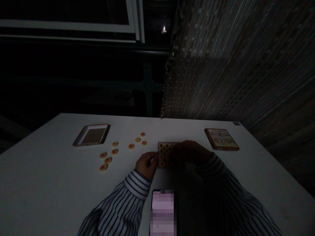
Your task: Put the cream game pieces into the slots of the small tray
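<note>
A small box (pixel 161 165) filled with rows of round Chinese chess pieces (pixel 166 151) lies on the white table in front of me. My left hand (pixel 147 164) grips the box's left edge, thumb and fingers brought together there. Over the right side of the box, my right hand (pixel 190 151) is bent downward with its fingers closed. Deep shadow covers those fingertips, and what they hold cannot be made out. Left of the box lie several loose pieces, among them a red-marked piece (pixel 131 146) and a plain-faced piece (pixel 138 140).
An open box lid or tray (pixel 95 135) sits at the table's far left. A printed box (pixel 221 139) lies at the far right. A phone (pixel 162 213) rests at the near edge between my sleeves. Behind the table hangs a bead curtain (pixel 209 72).
</note>
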A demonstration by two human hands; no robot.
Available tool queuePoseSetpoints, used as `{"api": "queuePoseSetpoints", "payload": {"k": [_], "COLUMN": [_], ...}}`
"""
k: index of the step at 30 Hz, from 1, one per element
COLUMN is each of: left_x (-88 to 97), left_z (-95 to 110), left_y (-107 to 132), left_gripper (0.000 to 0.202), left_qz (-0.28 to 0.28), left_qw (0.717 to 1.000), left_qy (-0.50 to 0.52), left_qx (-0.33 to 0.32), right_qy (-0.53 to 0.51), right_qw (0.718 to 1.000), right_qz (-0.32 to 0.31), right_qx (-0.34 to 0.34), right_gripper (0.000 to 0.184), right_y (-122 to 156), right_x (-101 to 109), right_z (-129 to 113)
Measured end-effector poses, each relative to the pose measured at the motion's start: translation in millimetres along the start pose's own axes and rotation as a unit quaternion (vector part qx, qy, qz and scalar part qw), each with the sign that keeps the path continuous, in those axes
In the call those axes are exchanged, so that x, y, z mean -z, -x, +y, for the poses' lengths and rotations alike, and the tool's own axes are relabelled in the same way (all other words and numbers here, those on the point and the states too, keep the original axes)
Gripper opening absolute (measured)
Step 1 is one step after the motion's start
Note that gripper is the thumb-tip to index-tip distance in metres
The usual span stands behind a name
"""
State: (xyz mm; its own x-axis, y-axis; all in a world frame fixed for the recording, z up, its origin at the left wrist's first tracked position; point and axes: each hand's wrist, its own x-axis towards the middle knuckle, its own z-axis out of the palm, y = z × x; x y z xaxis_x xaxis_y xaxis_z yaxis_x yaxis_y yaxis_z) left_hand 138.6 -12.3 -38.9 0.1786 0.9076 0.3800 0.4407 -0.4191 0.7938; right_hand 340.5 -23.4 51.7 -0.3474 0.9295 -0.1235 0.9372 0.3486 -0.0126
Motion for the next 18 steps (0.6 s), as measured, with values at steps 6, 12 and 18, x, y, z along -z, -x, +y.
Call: {"api": "queuePoseSetpoints", "payload": {"k": [6, 12, 18], "left_x": [-0.2, -1.1, -0.1], "left_z": [-1.7, -4.2, -2.7], "left_y": [0.0, 0.3, 0.3], "left_gripper": [0.018, 0.018, 0.018], "left_qz": [-0.003, -0.005, -0.006], "left_qw": [1.000, 1.000, 1.000], "left_qy": [-0.007, -0.013, -0.016], "left_qx": [-0.006, -0.009, -0.013], "right_qy": [-0.001, 0.004, 0.007], "right_qw": [1.000, 1.000, 0.999], "right_qz": [-0.026, -0.027, -0.042], "right_qx": [-0.010, -0.006, -0.013], "right_gripper": [0.031, 0.031, 0.033], "right_y": [-3.7, -4.3, -5.3], "right_x": [-3.8, -7.9, -6.6], "right_z": [-1.0, -1.0, -4.6]}}
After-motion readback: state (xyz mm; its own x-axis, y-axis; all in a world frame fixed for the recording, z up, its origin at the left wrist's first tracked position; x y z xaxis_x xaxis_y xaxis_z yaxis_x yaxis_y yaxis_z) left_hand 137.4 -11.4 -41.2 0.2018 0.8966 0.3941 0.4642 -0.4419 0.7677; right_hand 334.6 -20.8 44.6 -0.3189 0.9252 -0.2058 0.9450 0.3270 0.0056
